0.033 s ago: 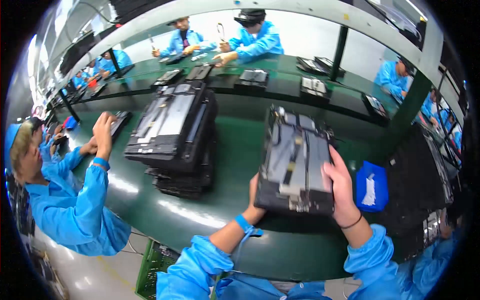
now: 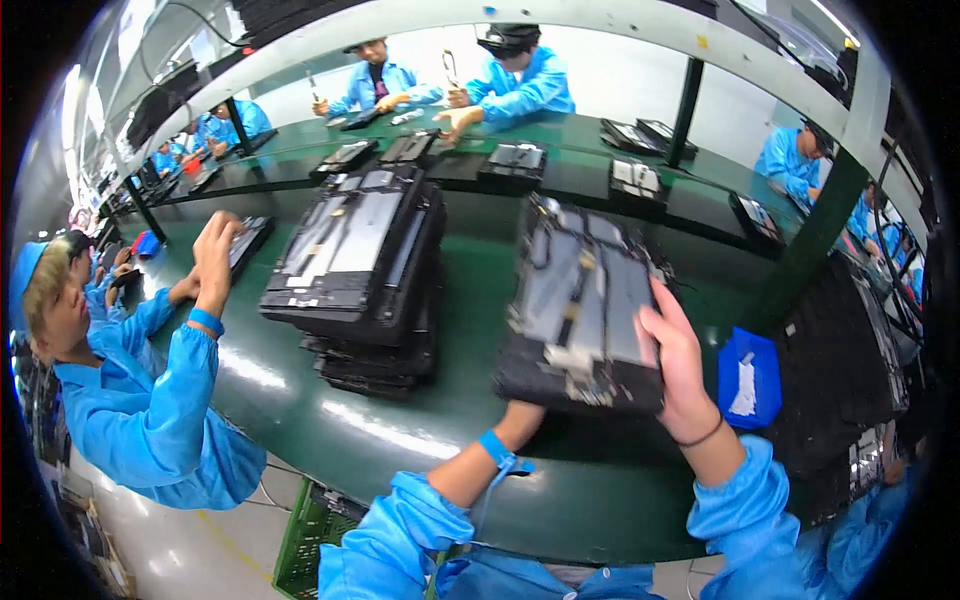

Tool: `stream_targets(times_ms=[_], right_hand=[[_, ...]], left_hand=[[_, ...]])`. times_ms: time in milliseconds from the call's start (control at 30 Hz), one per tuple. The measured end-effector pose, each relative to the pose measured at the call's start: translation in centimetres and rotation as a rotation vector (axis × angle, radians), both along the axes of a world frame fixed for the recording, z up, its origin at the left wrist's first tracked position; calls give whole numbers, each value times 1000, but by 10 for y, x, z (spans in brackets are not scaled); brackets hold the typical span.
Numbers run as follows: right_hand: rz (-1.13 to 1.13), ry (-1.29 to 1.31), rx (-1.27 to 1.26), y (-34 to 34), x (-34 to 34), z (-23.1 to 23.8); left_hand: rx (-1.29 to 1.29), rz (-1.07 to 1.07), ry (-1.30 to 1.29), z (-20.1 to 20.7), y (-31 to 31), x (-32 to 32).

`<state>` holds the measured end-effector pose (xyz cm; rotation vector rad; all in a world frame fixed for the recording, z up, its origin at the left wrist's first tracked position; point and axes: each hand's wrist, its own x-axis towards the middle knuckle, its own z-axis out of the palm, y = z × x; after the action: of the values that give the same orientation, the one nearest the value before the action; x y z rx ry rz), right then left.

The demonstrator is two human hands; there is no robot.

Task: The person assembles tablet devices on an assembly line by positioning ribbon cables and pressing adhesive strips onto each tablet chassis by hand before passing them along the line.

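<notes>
Above the green bench I hold a black tray (image 2: 532, 376) carrying an opened tablet (image 2: 612, 308), its grey inner plates, dark cables and bare circuit parts facing up. My right hand (image 2: 682, 362) grips the right edge, its thumb over the top and its other fingers partly hidden. Beneath the near left corner is my left hand (image 2: 524, 414), with mostly the wrist showing and its fingers hidden under the tray. To the left stands a tall, uneven stack of similar black trays (image 2: 398, 318), topped by another opened tablet (image 2: 345, 232).
A blue bin (image 2: 764, 392) with white strips stands to the right, beside a dark stack (image 2: 835, 350). Further opened tablets (image 2: 513, 160) line the raised far ledge. A co-worker (image 2: 150, 410) works close on the left. Below the bench is a green crate (image 2: 300, 535).
The tray with the tablet has shifted slightly left and away from me. My left hand sits further underneath it, and my right hand keeps its grip on the right edge.
</notes>
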<state>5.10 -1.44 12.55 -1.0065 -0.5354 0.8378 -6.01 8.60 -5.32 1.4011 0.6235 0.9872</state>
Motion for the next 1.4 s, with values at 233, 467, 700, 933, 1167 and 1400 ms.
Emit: stream_targets(times_ms=[233, 467, 700, 933, 1167, 1400], right_hand=[[159, 21, 318, 172, -96, 67], [137, 79, 226, 182, -102, 89], [97, -27, 220, 218, -135, 65], [-7, -607, -31, 241, -112, 38], [123, -832, 230, 238, -31, 16], [-7, -1729, -838, 216, 195, -68]], left_hand=[[486, -179, 179, 20, 1, 11], [502, -215, 150, 19, 1, 16], [615, -174, 204, 1, 0, 6], [357, -293, -6, -12, -5, 22], [528, -246, 338, 41, 1, 4], [672, -221, 377, 50, -6, 8]])
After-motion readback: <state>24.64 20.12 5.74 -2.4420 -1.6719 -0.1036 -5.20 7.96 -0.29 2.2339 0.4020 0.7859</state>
